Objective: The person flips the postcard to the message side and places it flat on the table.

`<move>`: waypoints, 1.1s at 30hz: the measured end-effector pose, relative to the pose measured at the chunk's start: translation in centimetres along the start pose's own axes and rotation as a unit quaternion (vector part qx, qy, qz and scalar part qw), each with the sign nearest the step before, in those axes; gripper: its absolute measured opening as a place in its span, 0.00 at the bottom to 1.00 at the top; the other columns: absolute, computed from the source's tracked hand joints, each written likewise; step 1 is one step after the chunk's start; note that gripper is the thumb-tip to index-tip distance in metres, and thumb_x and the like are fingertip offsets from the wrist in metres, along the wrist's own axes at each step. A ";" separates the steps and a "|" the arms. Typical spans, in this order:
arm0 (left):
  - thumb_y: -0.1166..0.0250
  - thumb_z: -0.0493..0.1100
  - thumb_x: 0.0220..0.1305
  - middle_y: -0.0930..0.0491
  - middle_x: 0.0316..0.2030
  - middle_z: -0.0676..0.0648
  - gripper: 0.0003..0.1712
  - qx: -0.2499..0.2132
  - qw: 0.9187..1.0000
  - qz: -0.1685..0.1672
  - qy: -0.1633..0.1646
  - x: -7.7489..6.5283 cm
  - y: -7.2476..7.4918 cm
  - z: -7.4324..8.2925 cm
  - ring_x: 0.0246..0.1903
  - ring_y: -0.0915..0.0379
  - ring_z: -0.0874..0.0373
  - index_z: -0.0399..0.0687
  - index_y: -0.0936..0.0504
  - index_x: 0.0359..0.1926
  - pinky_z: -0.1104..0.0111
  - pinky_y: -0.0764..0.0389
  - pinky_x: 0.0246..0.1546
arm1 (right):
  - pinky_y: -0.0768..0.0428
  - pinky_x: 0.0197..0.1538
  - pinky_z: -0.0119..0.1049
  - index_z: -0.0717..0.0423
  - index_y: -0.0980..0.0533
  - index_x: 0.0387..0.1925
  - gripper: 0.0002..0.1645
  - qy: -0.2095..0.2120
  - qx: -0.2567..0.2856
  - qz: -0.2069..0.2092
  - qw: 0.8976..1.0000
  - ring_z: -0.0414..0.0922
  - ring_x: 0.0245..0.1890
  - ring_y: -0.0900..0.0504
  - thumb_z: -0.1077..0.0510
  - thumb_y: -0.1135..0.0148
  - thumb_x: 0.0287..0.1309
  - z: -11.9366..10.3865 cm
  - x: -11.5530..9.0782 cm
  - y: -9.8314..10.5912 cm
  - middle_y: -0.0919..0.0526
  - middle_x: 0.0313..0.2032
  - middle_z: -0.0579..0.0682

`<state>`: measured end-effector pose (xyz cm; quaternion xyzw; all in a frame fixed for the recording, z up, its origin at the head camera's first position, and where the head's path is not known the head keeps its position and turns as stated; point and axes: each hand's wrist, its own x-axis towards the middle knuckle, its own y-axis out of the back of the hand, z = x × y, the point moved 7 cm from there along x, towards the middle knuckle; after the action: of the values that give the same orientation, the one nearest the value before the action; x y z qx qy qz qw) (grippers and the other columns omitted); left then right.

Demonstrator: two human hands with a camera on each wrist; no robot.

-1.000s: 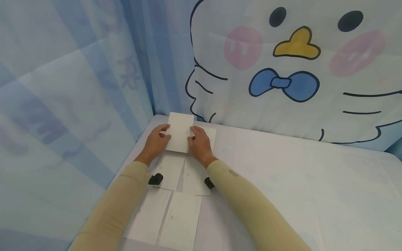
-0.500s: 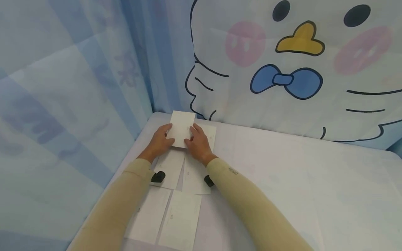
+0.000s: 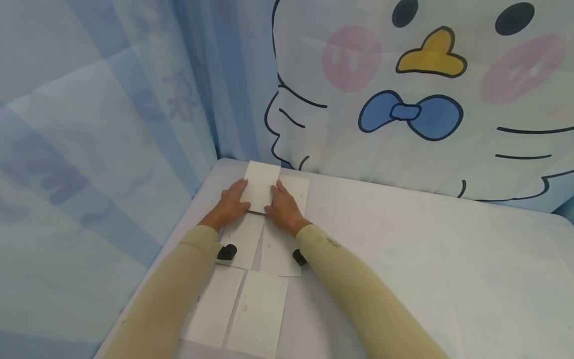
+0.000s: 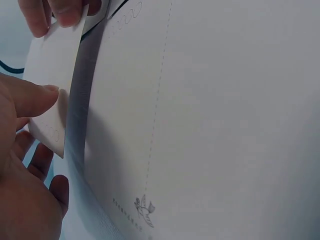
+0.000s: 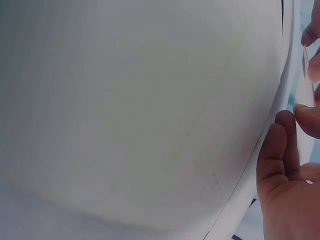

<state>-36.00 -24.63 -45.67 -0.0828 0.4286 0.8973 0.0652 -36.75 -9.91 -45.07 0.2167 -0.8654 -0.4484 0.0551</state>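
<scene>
A white postcard (image 3: pixel 261 188) is held between both hands at the far left corner of the table. My left hand (image 3: pixel 227 206) pinches its left edge, while my right hand (image 3: pixel 285 208) grips the right edge. Below it, a lying postcard (image 4: pixel 200 100) shows a dashed line, a row of small circles and a little bird print in the left wrist view. Under and right of my right hand is another postcard (image 3: pixel 296 188). In the right wrist view a pale postcard (image 5: pixel 150 100) fills most of the picture, its print faint.
More postcards lie in two columns toward the front: one postcard (image 3: pixel 245 239) and its neighbour (image 3: pixel 279 254), then a front left one (image 3: pixel 216 304) and a front right one (image 3: pixel 257 314). The white table (image 3: pixel 403 249) stretches right. A patterned curtain (image 3: pixel 341 144) hangs behind and at left.
The held postcard has shifted slightly right and now appears lower and flatter, its near edge closer to the cards beneath. Both hands have moved with it. The view has tilted slightly.
</scene>
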 end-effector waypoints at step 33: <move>0.45 0.43 0.74 0.55 0.78 0.40 0.41 0.040 0.998 0.005 0.049 0.1 -1.0 -1.4 0.74 0.59 0.38 0.42 0.55 0.79 0.41 0.56 0.71 | 0.54 0.75 0.38 0.71 0.47 0.74 0.31 0.050 -0.082 -0.068 0.993 0.52 0.78 0.57 0.63 0.58 0.75 -0.3 0.2 -1.2 0.48 0.76 0.62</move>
<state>-35.80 -25.10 -47.27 -0.1213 0.4673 0.8747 0.0429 -36.38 -10.85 -45.87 0.2915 -0.8051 -0.5096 0.0853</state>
